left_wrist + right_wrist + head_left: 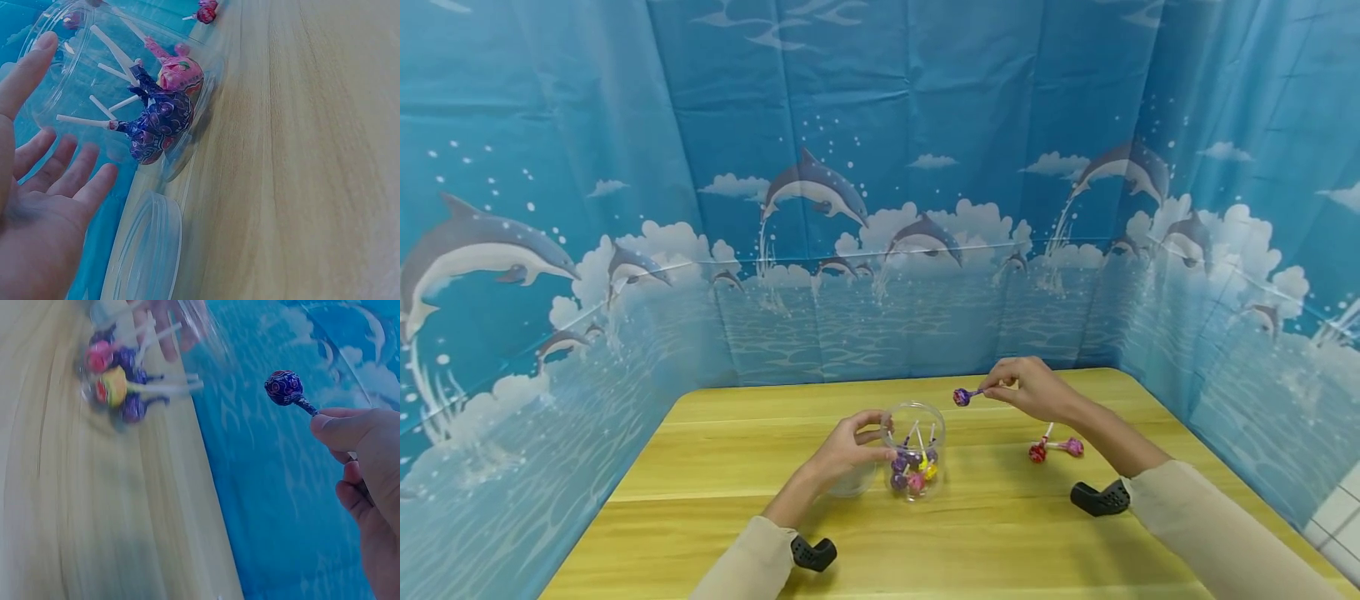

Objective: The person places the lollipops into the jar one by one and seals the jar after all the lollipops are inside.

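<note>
A clear plastic jar [940, 467] stands upright on the table with several wrapped lollipops [164, 122] inside, purple, pink and yellow, their white sticks pointing mostly up. My left hand [842, 450] holds the jar by its left side near the rim, thumb on the near side and fingers on the far side. To the right of the jar and above the table, my right hand [1030, 387] pinches a purple lollipop [284, 387] by its stick, its round head pointing left toward the jar's opening. Lollipop and jar are apart.
A clear round lid [153, 244] lies on the table left of the jar, partly behind my left hand. Right of the jar lie a red lollipop [1037, 452] and a pink lollipop [1075, 447]. A dolphin-print curtain [880, 325] borders the wooden table [715, 500].
</note>
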A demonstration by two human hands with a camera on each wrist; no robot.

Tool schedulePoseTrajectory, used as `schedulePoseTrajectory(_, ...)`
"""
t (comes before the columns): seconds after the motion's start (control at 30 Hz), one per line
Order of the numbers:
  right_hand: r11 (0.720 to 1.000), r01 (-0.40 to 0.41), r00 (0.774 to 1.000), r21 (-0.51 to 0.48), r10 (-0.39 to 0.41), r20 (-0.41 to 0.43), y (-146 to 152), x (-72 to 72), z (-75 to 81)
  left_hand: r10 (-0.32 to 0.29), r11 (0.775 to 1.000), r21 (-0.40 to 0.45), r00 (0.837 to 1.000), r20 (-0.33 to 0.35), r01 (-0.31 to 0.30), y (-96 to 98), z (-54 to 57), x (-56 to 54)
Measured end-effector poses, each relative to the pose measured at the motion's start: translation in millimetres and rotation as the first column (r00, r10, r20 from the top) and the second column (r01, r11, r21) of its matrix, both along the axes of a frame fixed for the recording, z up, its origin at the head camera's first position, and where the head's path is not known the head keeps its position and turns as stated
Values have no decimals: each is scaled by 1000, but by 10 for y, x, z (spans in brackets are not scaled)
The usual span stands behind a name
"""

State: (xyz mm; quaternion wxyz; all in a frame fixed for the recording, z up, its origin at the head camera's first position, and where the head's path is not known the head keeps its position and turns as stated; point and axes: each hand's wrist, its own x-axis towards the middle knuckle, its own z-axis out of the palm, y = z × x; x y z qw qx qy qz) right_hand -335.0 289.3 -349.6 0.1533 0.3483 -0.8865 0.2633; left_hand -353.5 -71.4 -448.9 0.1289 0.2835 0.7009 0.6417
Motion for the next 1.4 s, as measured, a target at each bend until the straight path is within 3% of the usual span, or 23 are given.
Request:
schedulePoseTrajectory(0.37,985,-130,991,113,133,-15,-566,-87,103,-1,1000,7,1000,6,1,-1,2,-9)
schedulePoseTrajectory(0.53,959,-197,978,203,206,-19,-752,-134,115,8,1000,-6,1000,11,-8,5,-1,-17)
schedulePoseTrajectory(0.73,925,-241,970,294,237,50,-949,-146,146,0,1000,5,1000,16,0,4,-2,-36)
schedulePoseTrajectory(1.0,887,-262,961,381,206,182,-1214,-161,169,-11,1000,0,1000,8,11,-22,-23,-58)
schedulePoseTrajectory(1.17,858,-233,950,459,98,298,-1347,-188,131,-23,1000,5,1000,14,23,-22,-24,-68)
schedulePoseTrajectory(1.27,845,-208,950,494,55,307,-1395,-194,84,-18,1000,9,1000,20,18,-23,-13,-57)
schedulePoseTrajectory(1.4,851,-193,952,489,42,303,-1425,-173,47,-7,1000,3,1000,21,7,-34,-9,-38)
